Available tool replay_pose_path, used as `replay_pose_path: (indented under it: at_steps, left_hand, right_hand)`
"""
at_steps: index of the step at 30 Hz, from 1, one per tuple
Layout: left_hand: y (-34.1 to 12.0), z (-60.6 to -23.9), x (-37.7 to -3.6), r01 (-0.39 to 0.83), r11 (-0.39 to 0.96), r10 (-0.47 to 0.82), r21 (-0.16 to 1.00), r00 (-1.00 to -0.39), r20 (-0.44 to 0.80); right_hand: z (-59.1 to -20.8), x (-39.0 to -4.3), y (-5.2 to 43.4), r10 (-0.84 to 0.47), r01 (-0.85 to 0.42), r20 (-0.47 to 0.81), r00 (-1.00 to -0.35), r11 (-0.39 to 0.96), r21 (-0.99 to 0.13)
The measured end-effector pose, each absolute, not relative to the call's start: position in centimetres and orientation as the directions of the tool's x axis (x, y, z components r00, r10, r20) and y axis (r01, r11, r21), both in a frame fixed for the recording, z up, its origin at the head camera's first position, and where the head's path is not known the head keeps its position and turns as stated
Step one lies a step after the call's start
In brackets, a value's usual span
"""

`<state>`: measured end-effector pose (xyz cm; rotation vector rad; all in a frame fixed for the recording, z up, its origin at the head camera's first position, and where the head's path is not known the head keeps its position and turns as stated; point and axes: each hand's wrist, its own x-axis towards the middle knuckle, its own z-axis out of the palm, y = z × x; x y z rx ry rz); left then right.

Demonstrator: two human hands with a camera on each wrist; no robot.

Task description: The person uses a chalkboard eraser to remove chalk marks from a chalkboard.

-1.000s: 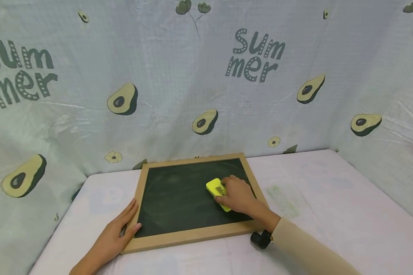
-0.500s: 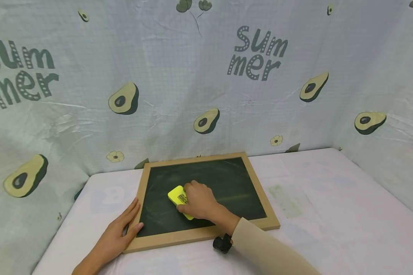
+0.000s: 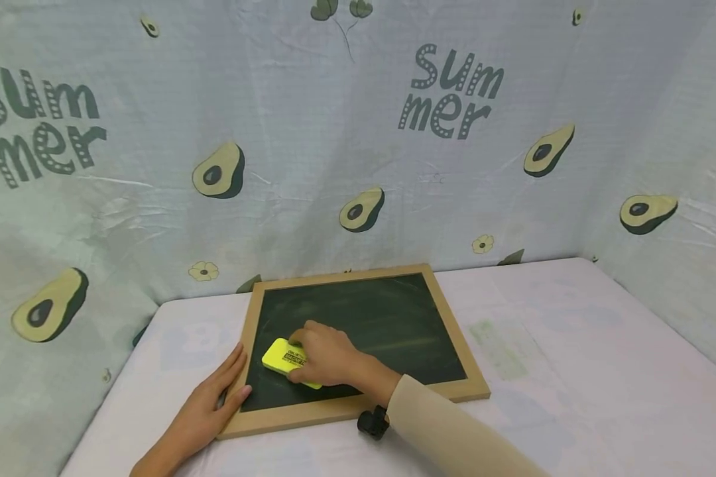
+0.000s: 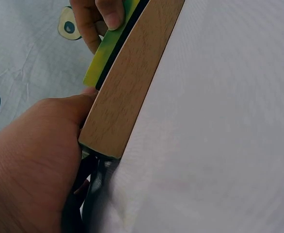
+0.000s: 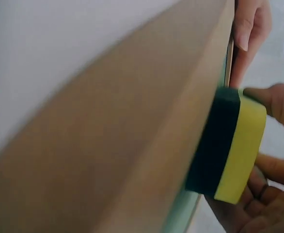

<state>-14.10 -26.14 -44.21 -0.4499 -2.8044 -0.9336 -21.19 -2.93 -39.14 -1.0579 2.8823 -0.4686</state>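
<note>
A chalkboard (image 3: 388,311) with a light wooden frame lies on the cloth-covered table. Low on its left part is a yellow board eraser (image 3: 283,356) with dark print on top. My right hand (image 3: 328,354) grips this eraser between thumb and fingers. Seen from the right wrist, the eraser (image 5: 241,150) has a dark felt layer turned to the board. My left hand (image 3: 205,404) rests along the left side of the frame, fingers straight and thumb over the lower left corner. In the left wrist view, the wooden frame's edge (image 4: 127,82) runs up from that hand.
A pale table cloth (image 3: 573,371) spreads around the board, with a faint greenish patch right of it. Behind stands a fabric backdrop (image 3: 298,99) printed with avocados and lettering. A small black device (image 3: 372,423) sits at my right wrist.
My right hand has slid the eraser from the board's right side to its lower left, and the eraser has turned. The left hand has stayed on the frame.
</note>
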Motion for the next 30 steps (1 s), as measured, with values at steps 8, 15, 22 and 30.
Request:
replay_pose_path:
  at_steps: [8,15,22,30]
  left_hand:
    - [-25.7,-43.9,-14.4,0.297,0.778,0.225,0.554,-0.954,0.196]
    - [-26.0,-44.0,-14.0,0.277,0.794,0.208,0.541,-0.96,0.185]
    - [-25.9,-44.3,-13.9,0.322,0.76,0.224,0.564,-0.945,0.237]
    - [-26.1,-44.4,-14.1,0.345,0.748,0.232,0.567,-0.936,0.264]
  right_hand:
    - [-38.4,-21.3,-2.1,-0.724,-0.69,-0.015,-0.69,0.664,-0.288]
    - [-38.5,-20.6,-1.3,-0.741,-0.695,-0.009,-0.671,0.634,-0.339]
    - [-37.9,-20.6,2.0,-0.631,-0.626,0.13,-0.764,0.678,-0.385]
    - [-36.7,-21.1,8.1,-0.501,-0.553,0.241,-0.831,0.703,-0.446]
